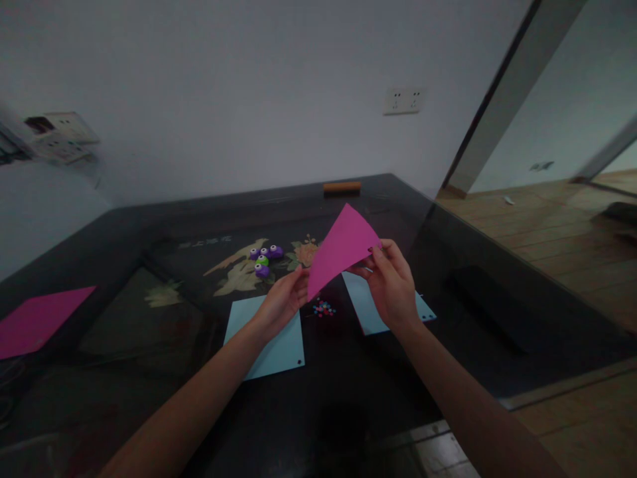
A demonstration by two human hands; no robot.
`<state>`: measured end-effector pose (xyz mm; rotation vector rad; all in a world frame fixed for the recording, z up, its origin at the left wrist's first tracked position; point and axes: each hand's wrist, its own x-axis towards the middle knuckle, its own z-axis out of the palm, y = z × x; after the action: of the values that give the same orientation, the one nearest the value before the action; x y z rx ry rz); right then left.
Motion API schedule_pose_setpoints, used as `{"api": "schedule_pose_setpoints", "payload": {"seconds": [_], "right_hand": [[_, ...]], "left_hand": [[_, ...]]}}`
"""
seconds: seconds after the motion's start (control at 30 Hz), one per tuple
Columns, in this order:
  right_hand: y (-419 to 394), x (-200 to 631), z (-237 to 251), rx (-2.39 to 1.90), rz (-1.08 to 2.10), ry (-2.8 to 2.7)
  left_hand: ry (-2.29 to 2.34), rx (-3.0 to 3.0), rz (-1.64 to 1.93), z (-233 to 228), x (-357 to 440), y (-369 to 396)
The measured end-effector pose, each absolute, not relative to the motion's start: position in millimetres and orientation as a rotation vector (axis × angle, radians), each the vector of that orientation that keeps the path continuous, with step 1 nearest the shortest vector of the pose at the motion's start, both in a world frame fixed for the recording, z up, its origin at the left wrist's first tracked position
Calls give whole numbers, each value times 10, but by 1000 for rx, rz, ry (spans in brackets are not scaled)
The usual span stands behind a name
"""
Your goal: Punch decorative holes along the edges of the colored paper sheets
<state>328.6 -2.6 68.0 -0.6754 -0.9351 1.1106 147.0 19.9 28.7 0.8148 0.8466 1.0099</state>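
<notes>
A pink sheet of paper [343,245] is raised and tilted above the table, bowed a little between my two hands. At its lower left edge, my left hand [284,297] is closed on it with the fingertips. My right hand [395,282] pinches the right corner, where a small dark mark or hole shows by the thumb. Beneath my left hand lies a light blue sheet [279,348] with a dark hole near one corner. Another light blue sheet [365,305], with several dark holes along its right edge, is partly covered by my right hand. Small coloured pieces [324,308] are heaped between the blue sheets.
Several purple craft punches [273,252] and a green one [261,261] stand behind the left blue sheet. Another pink sheet [40,322] lies far left. An orange-brown cylinder [342,188] rests at the table's back edge, near the wall. The dark glossy table [348,405] has floral decoration.
</notes>
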Motion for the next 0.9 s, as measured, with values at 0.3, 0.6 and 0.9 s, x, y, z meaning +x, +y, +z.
{"api": "schedule_pose_setpoints", "payload": {"seconds": [0.3, 0.6, 0.9], "right_hand": [[-8, 3278, 600, -709, 1038, -1075], [93, 3308, 531, -977, 1251, -1054], [124, 3357, 528, -1053, 1261, -1154]], "left_hand": [[914, 969, 1162, 551, 1271, 286], [1112, 1369, 1298, 764, 1049, 369], [1103, 1403, 1325, 804, 981, 391]]}}
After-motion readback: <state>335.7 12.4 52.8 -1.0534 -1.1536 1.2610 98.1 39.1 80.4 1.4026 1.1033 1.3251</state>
